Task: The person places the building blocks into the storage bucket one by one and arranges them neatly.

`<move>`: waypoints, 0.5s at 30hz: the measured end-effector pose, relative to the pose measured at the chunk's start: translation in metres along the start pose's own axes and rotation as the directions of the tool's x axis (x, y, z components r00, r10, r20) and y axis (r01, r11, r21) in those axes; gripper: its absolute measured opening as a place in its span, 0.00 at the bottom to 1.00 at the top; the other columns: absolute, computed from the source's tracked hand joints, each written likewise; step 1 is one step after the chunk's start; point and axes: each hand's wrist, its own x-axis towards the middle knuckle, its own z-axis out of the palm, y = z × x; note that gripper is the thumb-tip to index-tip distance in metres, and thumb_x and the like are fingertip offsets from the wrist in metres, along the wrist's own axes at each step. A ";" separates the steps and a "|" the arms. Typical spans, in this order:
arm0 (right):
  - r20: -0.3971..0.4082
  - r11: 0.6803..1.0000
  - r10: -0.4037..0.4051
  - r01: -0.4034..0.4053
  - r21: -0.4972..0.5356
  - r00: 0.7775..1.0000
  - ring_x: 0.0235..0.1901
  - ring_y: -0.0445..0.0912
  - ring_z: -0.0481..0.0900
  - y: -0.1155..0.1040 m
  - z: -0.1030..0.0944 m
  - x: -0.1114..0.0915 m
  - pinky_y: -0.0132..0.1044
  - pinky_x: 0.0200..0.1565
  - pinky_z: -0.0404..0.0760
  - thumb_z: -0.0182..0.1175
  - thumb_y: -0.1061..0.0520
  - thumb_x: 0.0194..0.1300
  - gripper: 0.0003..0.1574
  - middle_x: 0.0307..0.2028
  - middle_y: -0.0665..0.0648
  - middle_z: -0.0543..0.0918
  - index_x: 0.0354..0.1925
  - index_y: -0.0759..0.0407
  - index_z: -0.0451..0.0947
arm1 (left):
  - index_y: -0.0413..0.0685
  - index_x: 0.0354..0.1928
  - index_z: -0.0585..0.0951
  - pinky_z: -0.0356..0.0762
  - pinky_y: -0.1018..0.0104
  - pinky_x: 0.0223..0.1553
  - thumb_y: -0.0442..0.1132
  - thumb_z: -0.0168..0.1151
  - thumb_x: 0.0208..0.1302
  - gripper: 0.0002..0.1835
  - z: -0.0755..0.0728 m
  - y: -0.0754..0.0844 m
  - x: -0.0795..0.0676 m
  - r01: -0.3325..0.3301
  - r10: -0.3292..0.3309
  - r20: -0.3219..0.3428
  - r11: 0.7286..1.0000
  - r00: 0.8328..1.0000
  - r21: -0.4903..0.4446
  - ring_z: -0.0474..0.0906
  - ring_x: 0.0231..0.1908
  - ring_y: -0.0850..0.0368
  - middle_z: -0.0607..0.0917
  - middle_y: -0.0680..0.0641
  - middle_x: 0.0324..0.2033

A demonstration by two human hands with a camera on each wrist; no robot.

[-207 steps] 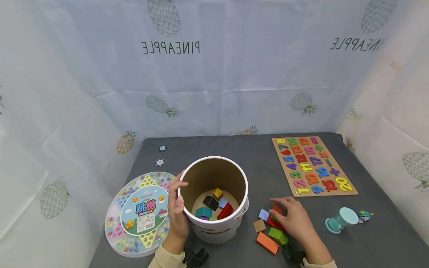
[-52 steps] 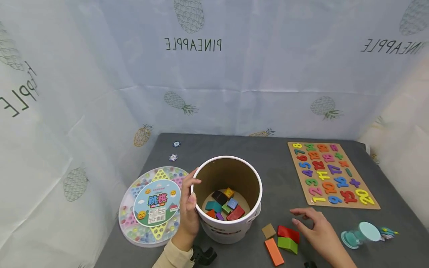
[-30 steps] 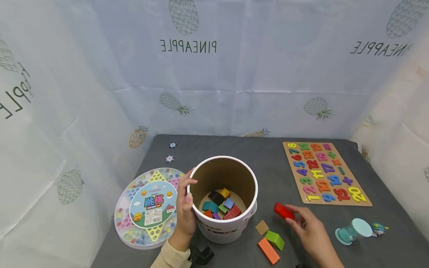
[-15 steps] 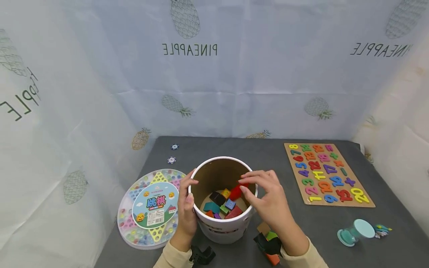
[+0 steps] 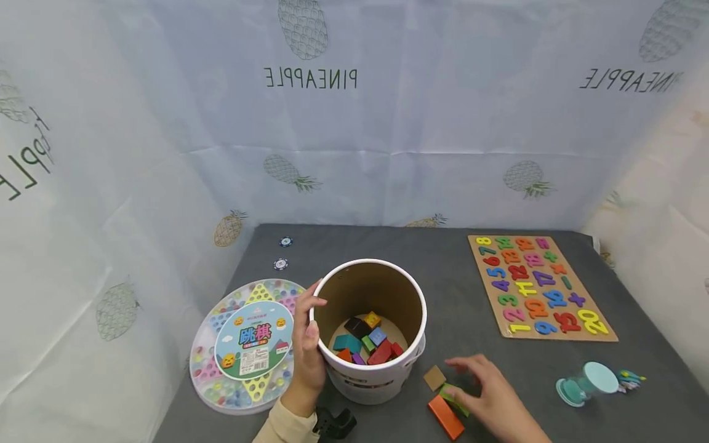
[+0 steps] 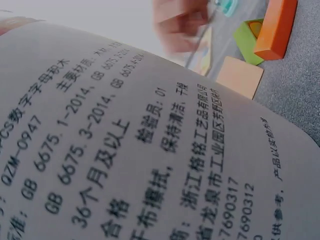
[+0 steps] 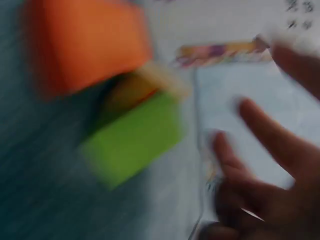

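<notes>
My left hand (image 5: 306,363) grips the left rim of a white bucket (image 5: 362,389), fingers hooked over the edge and thumb at the rim. Inside lie several coloured toy blocks, among them a teal block (image 5: 347,343), a black block (image 5: 357,328) and a red block (image 5: 380,354). Right of the bucket, my right hand (image 5: 488,397) hovers with spread fingers over a green block (image 7: 137,140) that has a curved cut-out. Beside it on the cloth are an orange block (image 5: 445,417) and a tan block (image 5: 434,378). The right wrist view is blurred.
A Chinese checkers board (image 5: 205,369) lies left of the bucket, with two poker chips (image 5: 280,264) behind it. At the right are a wooden number board (image 5: 493,314), a teal cup-shaped stand (image 5: 587,383) and small colourful pieces (image 5: 630,380).
The red block pinched by my right hand went into the bucket and was let go. That hand has since moved back right to the green block. The left hand stays on the rim.
</notes>
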 end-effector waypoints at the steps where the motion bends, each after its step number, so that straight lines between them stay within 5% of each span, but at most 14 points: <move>1: 0.074 1.000 0.019 -0.017 -0.020 0.997 0.37 0.46 0.69 0.009 0.004 -0.003 0.42 0.37 0.74 0.70 0.39 0.50 0.34 0.40 0.52 0.73 0.54 0.47 0.76 | 0.31 0.52 0.67 0.54 0.53 0.63 0.48 0.34 0.70 0.25 0.000 0.000 0.000 0.002 -0.002 -0.003 1.000 1.000 -0.007 0.55 0.65 0.36 0.63 0.32 0.64; 5: 0.174 0.997 0.035 -0.022 -0.077 0.984 0.36 0.47 0.68 0.031 0.018 -0.009 0.44 0.38 0.74 0.72 0.34 0.43 0.46 0.39 0.54 0.68 0.57 0.51 0.72 | 0.32 0.53 0.67 0.59 0.51 0.60 0.47 0.34 0.70 0.24 0.000 0.002 0.000 0.019 -0.019 0.000 0.999 1.000 -0.047 0.54 0.65 0.35 0.61 0.32 0.65; 15: -0.007 0.981 0.169 -0.169 -0.092 0.986 0.29 0.44 0.68 0.025 0.024 -0.001 0.38 0.29 0.69 0.71 0.41 0.48 0.29 0.30 0.50 0.70 0.47 0.52 0.79 | 0.30 0.52 0.65 0.59 0.47 0.59 0.47 0.34 0.70 0.24 0.001 0.003 0.001 0.056 -0.055 0.019 0.995 0.998 -0.078 0.53 0.65 0.36 0.60 0.33 0.66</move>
